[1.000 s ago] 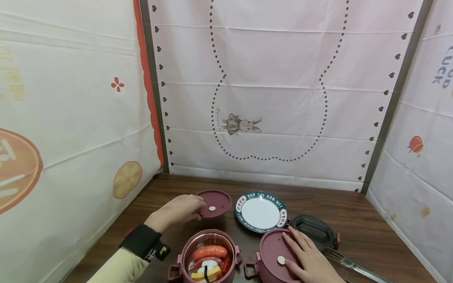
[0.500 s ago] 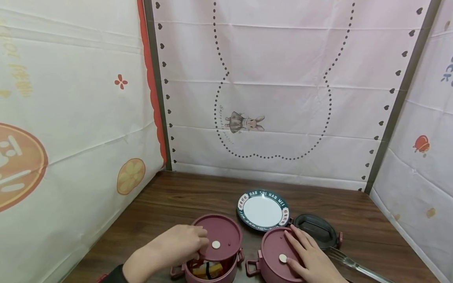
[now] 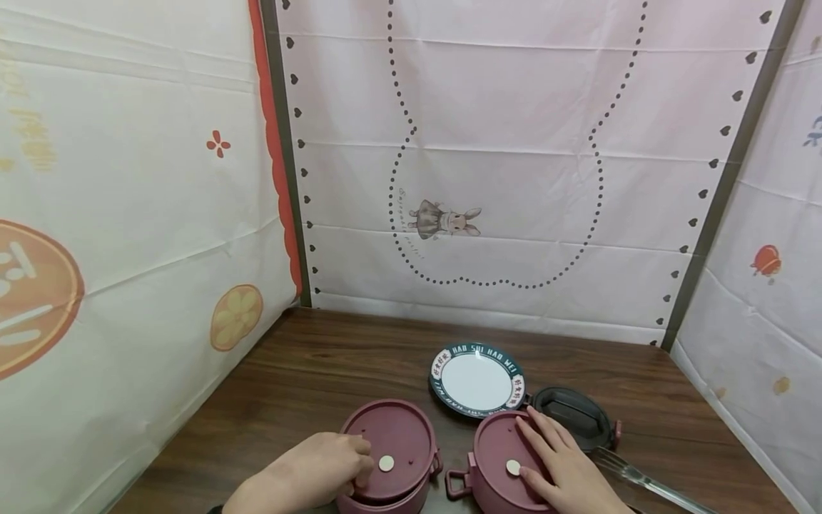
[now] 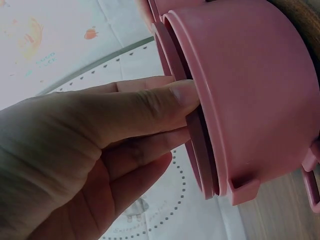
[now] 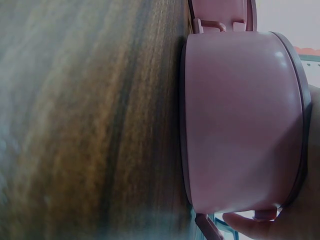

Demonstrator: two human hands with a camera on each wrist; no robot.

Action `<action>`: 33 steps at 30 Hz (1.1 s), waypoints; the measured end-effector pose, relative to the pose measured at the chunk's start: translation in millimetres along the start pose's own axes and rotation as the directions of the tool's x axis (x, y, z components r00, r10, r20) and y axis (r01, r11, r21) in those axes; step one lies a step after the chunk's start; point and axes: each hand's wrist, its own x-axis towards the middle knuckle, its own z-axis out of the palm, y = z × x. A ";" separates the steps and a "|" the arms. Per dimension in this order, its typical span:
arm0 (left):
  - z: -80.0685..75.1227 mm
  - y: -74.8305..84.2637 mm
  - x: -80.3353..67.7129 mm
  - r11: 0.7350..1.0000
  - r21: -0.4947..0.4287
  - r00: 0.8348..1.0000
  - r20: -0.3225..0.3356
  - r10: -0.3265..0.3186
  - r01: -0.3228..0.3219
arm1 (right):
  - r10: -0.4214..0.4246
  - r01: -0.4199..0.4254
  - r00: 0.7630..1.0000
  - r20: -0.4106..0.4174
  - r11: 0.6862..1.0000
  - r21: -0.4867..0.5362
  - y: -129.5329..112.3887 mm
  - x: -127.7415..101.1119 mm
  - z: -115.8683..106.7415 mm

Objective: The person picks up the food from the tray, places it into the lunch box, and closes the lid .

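My left hand (image 3: 308,471) pinches the edge of a maroon lid (image 3: 401,435) with a cream dot. That lid lies over the left maroon pot (image 3: 414,500), slightly tilted, with a dark gap along the front rim. Up close in the left wrist view, the thumb (image 4: 182,94) is right at the pot's rim and the other fingers are over the lid's top. The pot's food is hidden now. My right hand (image 3: 571,475) rests with spread fingers on the lid (image 3: 497,439) of a second maroon pot (image 5: 240,120), which stands to the right with its lid on.
Behind the pots stands a white plate (image 3: 477,385) with a green lettered rim. A black oval dish or lid (image 3: 571,417) lies to its right, and a fork (image 3: 645,487) slants beside my right hand. Printed cloth walls (image 3: 501,178) enclose the wooden table (image 3: 308,350).
My left hand has brought the lid from beside the plate toward me and down onto the left pot, covering the sausage and other food. My right hand has stayed on its lid.
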 end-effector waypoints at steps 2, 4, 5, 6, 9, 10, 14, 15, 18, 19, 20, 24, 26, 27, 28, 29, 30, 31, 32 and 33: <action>0.6 0.1 -1.1 1.000 0.011 1.000 -0.018 0.016 -0.016 | 0.006 -0.006 1.000 -0.004 1.000 0.010 -0.6 -0.6 0.0; 0.8 0.2 -2.0 0.999 0.036 0.999 -0.038 0.038 -0.037 | 0.001 -0.001 1.000 -0.007 1.000 0.012 -1.3 -0.8 -0.5; 0.4 0.3 -2.6 0.998 0.047 0.998 -0.039 0.044 -0.042 | -0.003 0.003 1.000 -0.006 1.000 0.014 -1.4 -0.9 -0.7; 0.0 0.5 -3.2 0.997 0.062 0.998 -0.039 0.048 -0.046 | -0.004 0.004 1.000 0.000 1.000 0.017 -1.4 -0.8 -1.1; -1.2 2.0 -4.8 0.997 0.070 1.000 -0.010 0.027 -0.026 | -0.006 0.006 1.000 0.016 1.000 0.031 -1.4 -1.0 -2.9; -1.5 2.7 -5.2 0.998 0.067 1.000 0.001 0.013 -0.013 | -0.010 0.009 1.000 0.014 0.999 0.030 -0.9 -1.1 -3.5; -2.4 4.4 -8.0 0.998 0.049 0.999 0.017 -0.034 0.033 | -0.057 0.054 0.995 -0.084 0.998 -0.033 -8.8 0.7 -9.8; -3.4 4.4 -8.8 0.998 0.035 0.999 0.015 -0.048 0.047 | -0.085 0.079 0.988 -0.128 0.995 -0.056 -14.3 2.6 -12.5; -6.6 3.9 -9.2 0.995 0.023 0.995 -0.048 -0.091 0.093 | -0.196 0.171 0.949 -0.247 0.978 -0.117 -41.2 13.3 -21.5; -8.0 4.2 -8.2 0.992 0.009 0.990 -0.074 -0.123 0.124 | -0.236 0.210 0.934 -0.268 0.970 -0.123 -52.6 17.8 -23.9; -8.8 5.1 -6.5 0.987 -0.004 0.981 -0.107 -0.161 0.162 | -0.270 0.247 0.922 -0.276 0.962 -0.118 -64.8 22.4 -25.9; -3.5 15.0 3.0 0.933 -0.097 0.904 -0.233 -0.359 0.346 | -0.351 0.348 0.910 -0.219 0.936 -0.055 -110.5 39.6 -24.4; 4.6 21.5 7.1 0.897 -0.151 0.859 -0.259 -0.441 0.415 | -0.362 0.365 0.917 -0.169 0.931 -0.010 -127.4 46.5 -19.1; 9.1 24.2 8.7 0.879 -0.181 0.843 -0.252 -0.475 0.441 | -0.357 0.361 0.923 -0.145 0.932 0.006 -133.9 49.6 -15.7; 13.9 26.2 9.9 0.862 -0.206 0.830 -0.242 -0.503 0.462 | -0.348 0.352 0.930 -0.118 0.936 0.018 -139.6 52.5 -11.9; 18.8 27.6 10.8 0.849 -0.223 0.821 -0.226 -0.524 0.480 | -0.338 0.342 0.936 -0.095 0.939 0.028 -144.2 55.5 -7.5; 23.6 28.5 11.1 0.835 -0.237 0.813 -0.208 -0.544 0.498 | -0.327 0.331 0.942 -0.072 0.943 0.043 -148.0 58.4 -2.8; 28.4 28.9 11.2 0.823 -0.246 0.806 -0.196 -0.559 0.512 | -0.313 0.315 0.949 -0.044 0.947 0.062 -151.3 61.0 2.1; 33.0 29.1 10.8 0.812 -0.256 0.799 -0.183 -0.573 0.525 | -0.296 0.296 0.955 -0.016 0.953 0.070 -154.3 63.4 7.3; 37.4 29.0 10.4 0.803 -0.260 0.792 -0.175 -0.585 0.536 | -0.282 0.280 0.959 0.011 0.957 0.073 -156.8 65.4 12.7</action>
